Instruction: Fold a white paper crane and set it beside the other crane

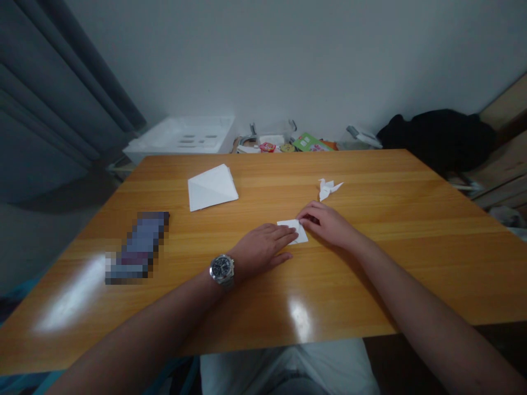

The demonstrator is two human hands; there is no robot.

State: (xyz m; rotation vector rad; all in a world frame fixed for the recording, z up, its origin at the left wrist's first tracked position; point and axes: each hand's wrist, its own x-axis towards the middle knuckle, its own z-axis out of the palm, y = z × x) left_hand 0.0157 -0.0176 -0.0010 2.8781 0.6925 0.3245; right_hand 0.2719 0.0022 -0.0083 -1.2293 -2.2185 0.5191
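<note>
A small folded white paper (293, 230) lies on the wooden table (391, 263) in front of me. My left hand (261, 249), a watch on its wrist, lies flat with fingers stretched out, pressing the paper's left part. My right hand (327, 222) has its fingers curled and pinches the paper's right edge. A finished white paper crane (327, 188) stands just beyond my right hand.
A stack of white paper sheets (212, 187) lies at the far left of the table. A blurred dark flat object (138, 247) lies near the left edge. Behind the table are a white plastic box (183, 137), small clutter and a black bag (436, 137).
</note>
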